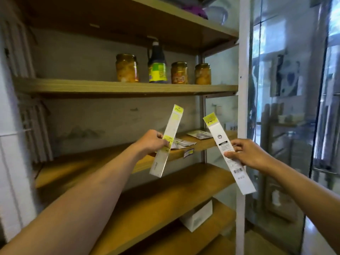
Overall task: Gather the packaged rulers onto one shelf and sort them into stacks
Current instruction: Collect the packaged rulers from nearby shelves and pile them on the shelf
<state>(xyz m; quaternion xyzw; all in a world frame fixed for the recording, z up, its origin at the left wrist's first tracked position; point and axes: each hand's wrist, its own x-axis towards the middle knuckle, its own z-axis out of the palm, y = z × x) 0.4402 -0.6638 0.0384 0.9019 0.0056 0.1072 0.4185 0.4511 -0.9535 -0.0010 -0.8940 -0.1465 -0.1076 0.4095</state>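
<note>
Shelving unit (127, 88): we see wooden boards on a metal frame, filling the view from nine to one o'clock.
Middle shelf (103, 159): the board behind both hands — small flat packets (181, 143) lie on it toward three o'clock.
Upper shelf row: three jars (127, 68) of yellow-orange contents and one dark bottle (157, 64) with a green-yellow label stand upright at twelve o'clock, the bottle between the first and second jar.
White box (197, 214): it rests on a lower board at five o'clock.
Left hand (151, 140): we see its fingers curled round the left packaged ruler (166, 142), grasping it near mid-length.
Left packaged ruler: held in the air before the middle shelf, tilted with its yellow header toward one o'clock.
Right hand (246, 153): thumb and fingers pinch the right packaged ruler (227, 151) at mid-length.
Right packaged ruler: held apart from the other, at three o'clock of it — yellow header toward eleven o'clock, barcode end toward five.
</note>
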